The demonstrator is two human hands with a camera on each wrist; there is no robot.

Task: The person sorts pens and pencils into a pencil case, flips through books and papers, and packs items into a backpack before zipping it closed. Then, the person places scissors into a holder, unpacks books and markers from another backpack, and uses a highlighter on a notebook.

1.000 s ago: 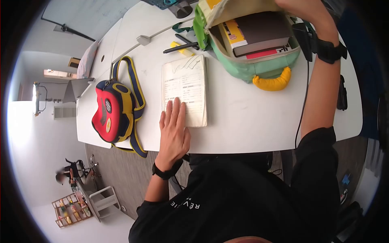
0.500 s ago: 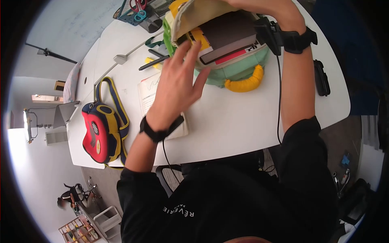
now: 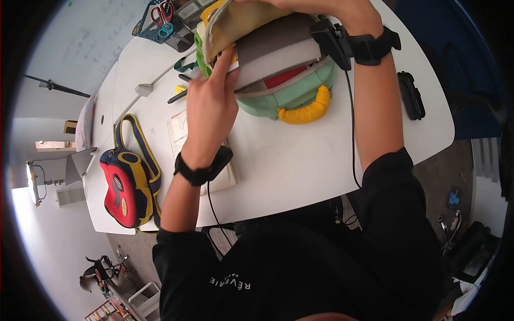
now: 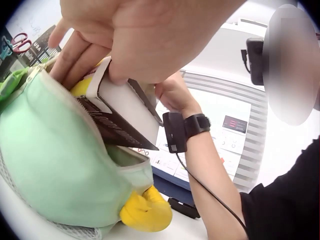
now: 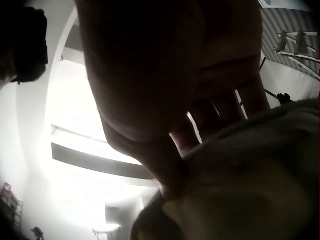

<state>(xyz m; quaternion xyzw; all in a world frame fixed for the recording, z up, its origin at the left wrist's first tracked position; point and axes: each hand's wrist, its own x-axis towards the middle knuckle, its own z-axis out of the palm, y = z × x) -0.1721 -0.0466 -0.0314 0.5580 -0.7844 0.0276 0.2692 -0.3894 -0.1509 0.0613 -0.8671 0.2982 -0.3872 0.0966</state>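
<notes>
A mint green bag with a yellow handle lies unzipped on the white table. Inside it is a thick book with a dark cover. My left hand reaches into the bag's left side; in the left wrist view that hand grips the corner of the book, its page edges facing out and the book tilted. At the bag's top edge my right hand holds the raised flap; in the right wrist view its fingers and thumb lie over the flap's rim.
A worn paper book lies partly under my left forearm. Left of it is a red and blue bag with straps. Pens and a holder with scissors are at the back left, a black case at the right.
My left hand has left the worn book, moved up to the green bag and taken hold of the thick book, which now sits tilted. My right hand still holds the flap.
</notes>
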